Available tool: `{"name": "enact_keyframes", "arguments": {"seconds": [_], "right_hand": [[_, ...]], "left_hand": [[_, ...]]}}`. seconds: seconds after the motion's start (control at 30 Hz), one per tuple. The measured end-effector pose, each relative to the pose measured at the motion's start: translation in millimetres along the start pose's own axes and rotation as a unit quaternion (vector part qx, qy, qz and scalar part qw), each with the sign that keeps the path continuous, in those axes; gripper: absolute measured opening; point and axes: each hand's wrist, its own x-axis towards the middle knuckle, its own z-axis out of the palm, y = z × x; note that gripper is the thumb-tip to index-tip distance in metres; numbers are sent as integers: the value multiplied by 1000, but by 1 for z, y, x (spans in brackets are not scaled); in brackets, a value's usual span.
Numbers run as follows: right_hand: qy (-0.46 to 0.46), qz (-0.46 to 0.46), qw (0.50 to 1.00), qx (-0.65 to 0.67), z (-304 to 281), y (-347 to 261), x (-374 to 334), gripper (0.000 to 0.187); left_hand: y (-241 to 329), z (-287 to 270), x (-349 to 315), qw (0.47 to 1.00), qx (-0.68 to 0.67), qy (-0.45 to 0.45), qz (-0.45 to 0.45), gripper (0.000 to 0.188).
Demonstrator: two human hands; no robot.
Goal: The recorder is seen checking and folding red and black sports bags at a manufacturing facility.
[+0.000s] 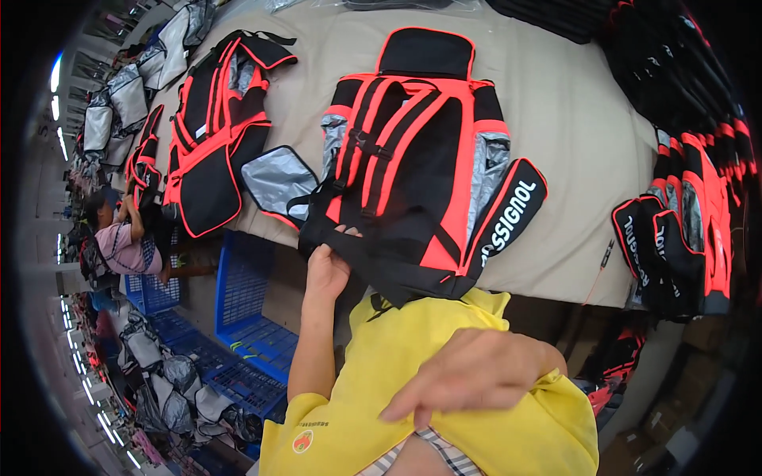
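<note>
A black and neon-coral backpack lies on the cloth-covered table in front of me, its shoulder straps facing up. Its top flap is spread away from me, and silver lining shows at the sides. My left hand is closed on black fabric at the backpack's near left corner, with some fingers hidden beneath. In front of my yellow shirt is my right hand, off the backpack and smeared by motion. Its index finger points left; whether it pinches anything cannot be made out.
Another such backpack lies to the left, near a co-worker in pink. More backpacks stand along the right edge, beside a black stack. Blue plastic crates stand below the table's left edge. A thin cord hangs over the front edge.
</note>
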Motion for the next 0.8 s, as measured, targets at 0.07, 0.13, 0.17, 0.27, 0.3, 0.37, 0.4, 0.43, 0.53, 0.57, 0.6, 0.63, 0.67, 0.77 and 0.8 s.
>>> {"name": "enact_keyframes", "arguments": {"seconds": [0.07, 0.13, 0.17, 0.27, 0.3, 0.37, 0.4, 0.43, 0.53, 0.57, 0.6, 0.63, 0.67, 0.77, 0.8], "right_hand": [[-27, -34, 999, -21, 2, -13, 16, 38], [-158, 73, 983, 48, -5, -39, 42, 43], [-160, 76, 983, 47, 4, -48, 49, 43], [26, 80, 986, 146, 34, -50, 64, 25], [79, -111, 989, 53, 44, -38, 72, 26], [133, -295, 945, -42, 46, -36, 76, 27], [129, -252, 959, -11, 42, -43, 78, 34], [121, -210, 970, 22, 32, -47, 80, 43], [-166, 94, 982, -12, -12, -53, 49, 38], [-142, 57, 984, -89, -19, -48, 37, 36], [-112, 19, 979, -168, -25, -41, 20, 34], [-30, 8, 979, -202, -34, -31, -1, 33], [48, -5, 971, -232, -46, -20, -22, 33], [289, 256, 906, -175, -80, 10, -77, 31], [360, 303, 860, -197, -96, 21, -95, 33]], "left_hand": [[-5, -8, -2, 1000, -4, -3, 2, 31], [-9, -15, -5, 1000, -1, -19, 19, 31], [-9, -17, -6, 1000, -5, -20, 19, 31], [-11, -9, -10, 999, 20, -31, 18, 27], [-11, -10, -11, 999, 17, -32, 19, 27], [-15, -12, -11, 999, 16, -31, 16, 26], [-18, -19, -11, 999, 23, -33, 28, 26], [-17, -19, -10, 998, 29, -34, 44, 25], [-23, 6, -28, 990, 91, 58, 93, 33], [-26, 15, -31, 973, 148, 120, 128, 37], [-33, 17, -30, 943, 221, 170, 184, 45], [-35, 28, -34, 888, 345, 181, 245, 51], [-36, 40, -42, 794, 473, 192, 329, 54], [-41, 61, -56, 551, 656, 177, 485, 59], [-42, 74, -61, 539, 693, 76, 472, 61]]}}
